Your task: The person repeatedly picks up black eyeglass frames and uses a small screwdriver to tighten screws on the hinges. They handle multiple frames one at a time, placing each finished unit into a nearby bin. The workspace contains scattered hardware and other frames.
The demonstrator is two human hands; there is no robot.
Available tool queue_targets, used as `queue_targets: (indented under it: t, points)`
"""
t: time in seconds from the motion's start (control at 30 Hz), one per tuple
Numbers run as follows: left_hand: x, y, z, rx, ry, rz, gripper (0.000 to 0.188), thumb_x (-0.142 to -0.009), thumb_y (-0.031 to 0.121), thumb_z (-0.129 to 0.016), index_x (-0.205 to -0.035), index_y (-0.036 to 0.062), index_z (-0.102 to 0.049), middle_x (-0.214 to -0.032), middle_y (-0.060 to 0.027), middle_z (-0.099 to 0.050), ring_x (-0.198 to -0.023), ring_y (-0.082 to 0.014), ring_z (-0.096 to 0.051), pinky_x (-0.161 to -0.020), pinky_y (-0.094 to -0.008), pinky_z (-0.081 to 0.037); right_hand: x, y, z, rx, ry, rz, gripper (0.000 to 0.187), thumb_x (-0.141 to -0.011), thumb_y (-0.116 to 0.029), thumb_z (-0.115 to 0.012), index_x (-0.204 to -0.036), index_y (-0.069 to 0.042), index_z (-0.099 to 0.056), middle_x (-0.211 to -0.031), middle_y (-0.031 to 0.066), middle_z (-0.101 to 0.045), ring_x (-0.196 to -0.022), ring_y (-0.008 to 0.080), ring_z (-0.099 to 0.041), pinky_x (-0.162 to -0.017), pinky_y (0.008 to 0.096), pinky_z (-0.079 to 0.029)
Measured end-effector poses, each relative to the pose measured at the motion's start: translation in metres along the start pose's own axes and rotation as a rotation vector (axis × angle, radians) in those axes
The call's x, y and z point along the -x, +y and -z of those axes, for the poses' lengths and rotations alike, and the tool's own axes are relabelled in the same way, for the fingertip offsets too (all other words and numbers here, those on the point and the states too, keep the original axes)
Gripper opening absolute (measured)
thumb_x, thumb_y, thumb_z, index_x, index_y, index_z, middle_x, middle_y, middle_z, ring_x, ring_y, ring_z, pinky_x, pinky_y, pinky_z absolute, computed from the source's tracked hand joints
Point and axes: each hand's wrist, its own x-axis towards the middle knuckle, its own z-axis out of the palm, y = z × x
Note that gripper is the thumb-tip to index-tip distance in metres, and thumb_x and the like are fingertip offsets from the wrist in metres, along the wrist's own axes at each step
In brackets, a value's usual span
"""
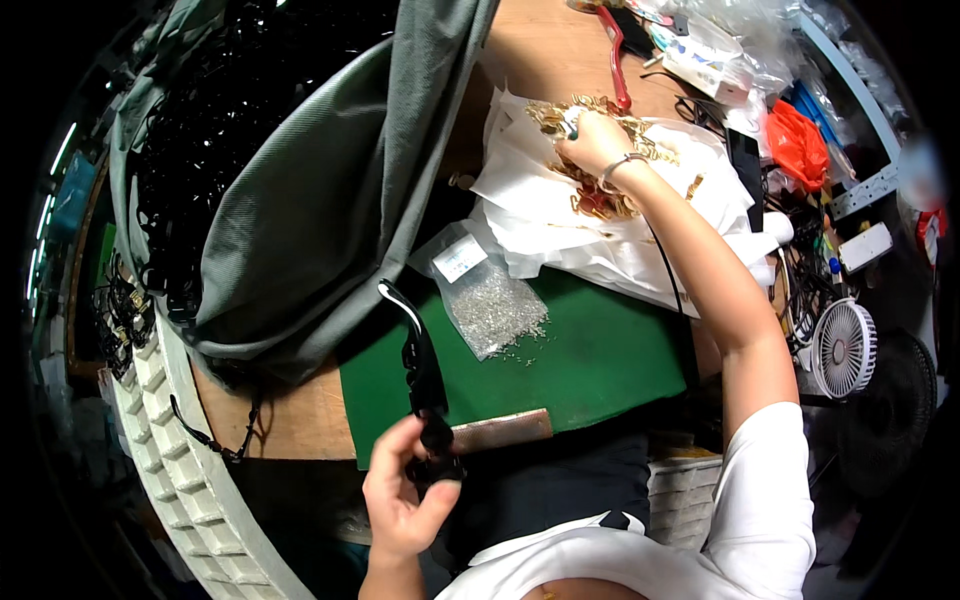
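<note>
Left hand: seen at about half past six from the middle of the view; its thumb and fingers (pixel 384 478) are closed around the lower end of the black eyeglasses.
Black eyeglasses (pixel 428 382): held in the left hand (pixel 405 500) — one temple is pointed toward eleven o'clock, over the near edge of the green mat (pixel 610 330).
Right hand (pixel 597 143): reached out to one o'clock, with bent fingers set into the gold-coloured pieces (pixel 600 198); whether one is gripped cannot be told. A bracelet (pixel 622 170) is worn at the wrist.
Gold-coloured pieces: heaped and scattered on white sheets (pixel 520 225) at one o'clock.
Clear bag (pixel 490 310): laid just beside the middle, filled with small glassy grains; some are spilled at its lower right edge. A white label (pixel 459 258) is seen on it.
Grey cloth (pixel 290 215): draped at ten o'clock around a mass of shiny black things (pixel 240 120).
Second eyeglasses (pixel 228 452): rested at eight o'clock on the wooden tabletop (pixel 310 415).
Metal strip (pixel 505 430): placed near six o'clock, along the mat's near edge.
Outer right: a small white fan (pixel 845 348) is stood at three o'clock — a red plastic bag (pixel 797 145) is seen at two.
</note>
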Motion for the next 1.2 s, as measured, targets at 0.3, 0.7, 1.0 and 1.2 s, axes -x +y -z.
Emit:
queue_targets:
  t: [0.3, 0.7, 1.0, 1.2]
  points:
    - [-0.002, 0.001, -0.024, -0.023, -0.088, -0.080, 0.041, -0.074, 0.001, -0.061, -0.107, -0.0042, -0.037, -0.089, -0.0158, -0.057, -0.084, -0.0192, -0.057, -0.078, -0.0294, -0.045, 0.029, -0.009, 0.037, -0.390, -0.101, -0.028, 0.020, -0.070, -0.017, -0.063, -0.074, -0.001, -0.051, -0.050, 0.0018, -0.049, -0.039, 0.0084, -0.046, -0.036, 0.0230, -0.034]
    - [-0.011, -0.003, -0.047, -0.419, -0.035, -0.245, 0.032, -0.068, -0.002, -0.061, -0.099, -0.0047, -0.053, -0.072, -0.0039, -0.059, -0.052, -0.0115, -0.046, -0.056, -0.0231, -0.037, 0.201, -0.110, 0.068, -1.148, -0.704, 0.073, 0.017, -0.077, -0.013, -0.063, -0.076, 0.000, -0.052, -0.067, 0.0042, -0.055, -0.063, 0.0065, -0.053, -0.055, 0.0213, -0.042]
    - [-0.014, -0.009, -0.046, -0.553, 0.002, -0.364, 0.018, -0.069, 0.000, -0.061, -0.087, 0.0012, -0.061, -0.064, -0.0012, -0.060, -0.050, -0.0135, -0.049, -0.055, -0.0257, -0.034, 0.200, -0.110, 0.065, -1.144, -0.652, 0.010, 0.023, -0.071, -0.007, -0.068, -0.083, -0.001, -0.050, -0.072, 0.0012, -0.055, -0.057, 0.0028, -0.048, -0.050, 0.0152, -0.038]
    - [-0.011, -0.012, -0.046, -0.550, -0.019, -0.385, 0.016, -0.066, 0.000, -0.062, -0.082, -0.0005, -0.060, -0.060, -0.0019, -0.057, -0.046, -0.0139, -0.045, -0.053, -0.0261, -0.033, 0.199, -0.113, 0.055, -1.250, -0.764, 0.021, 0.022, -0.071, -0.008, -0.069, -0.083, -0.002, -0.051, -0.068, 0.0018, -0.055, -0.054, 0.0035, -0.049, -0.046, 0.0170, -0.038]
